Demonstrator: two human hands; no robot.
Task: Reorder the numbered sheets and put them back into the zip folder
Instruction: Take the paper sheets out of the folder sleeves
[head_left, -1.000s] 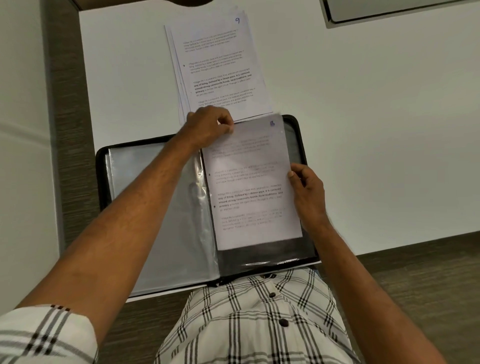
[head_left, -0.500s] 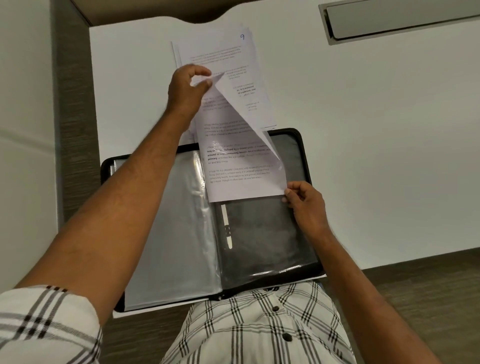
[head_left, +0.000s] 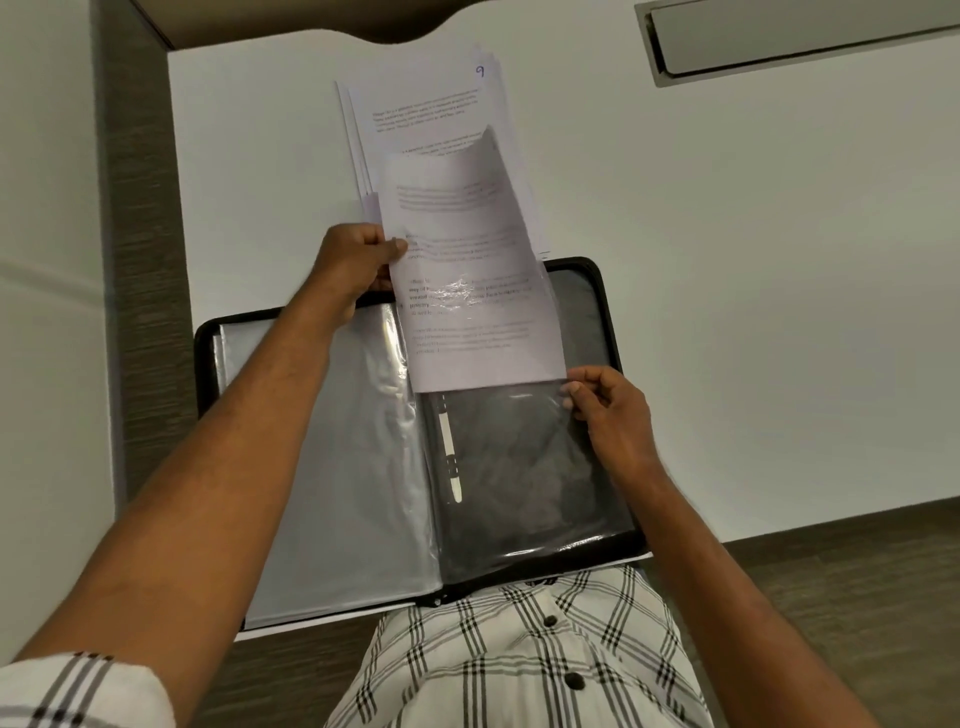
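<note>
Since half a second ago the sheet (head_left: 478, 291) has unfolded, now half out of the glossy clear sleeve (head_left: 519, 467); the left hand (head_left: 353, 265) pinches its left edge, the right hand (head_left: 605, 400) pinches the sleeve's edge; the black zip folder (head_left: 602, 312) lies open at the white worktop's (head_left: 727, 312) near edge, the paper stack (head_left: 441, 98) beyond.

White checked shirt (head_left: 519, 660) — dark buttons, short sleeves

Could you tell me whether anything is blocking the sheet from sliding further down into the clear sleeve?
Nothing visible blocks it. The sheet is partly inside the clear sleeve, the left hand grips its left edge, and the right hand pinches the sleeve's edge. Below the sheet the sleeve shows only the folder's dark backing.
</note>
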